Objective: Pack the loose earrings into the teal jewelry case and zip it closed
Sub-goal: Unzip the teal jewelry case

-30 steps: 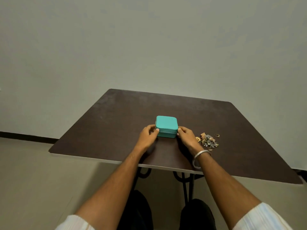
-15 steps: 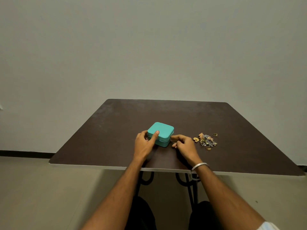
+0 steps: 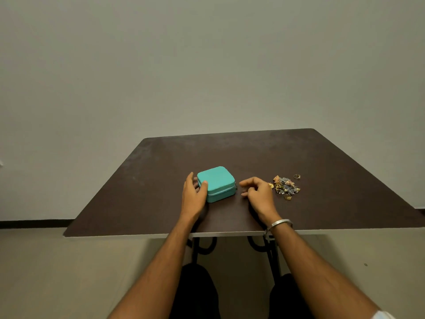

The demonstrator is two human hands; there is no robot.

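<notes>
My arms are bare up to the elbows. On my right wrist I wear a plain silver bangle [image 3: 279, 224]. A white sleeve edge [image 3: 383, 315] shows at five o'clock, and my trousers [image 3: 197, 293] are black.

Dim, even light; soft shadows; wide-angle edge distortion.

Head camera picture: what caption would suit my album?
Left hand steadies closed teal case; right hand hovers beside loose earrings.

One teal jewelry case [image 3: 217, 183] is sitting on the tabletop [image 3: 322, 157]. One heap of loose earrings [image 3: 285, 187] is lying toward its right edge, too tangled for counting, with one ring [image 3: 297, 176] apart. Two hands are showing.
</notes>
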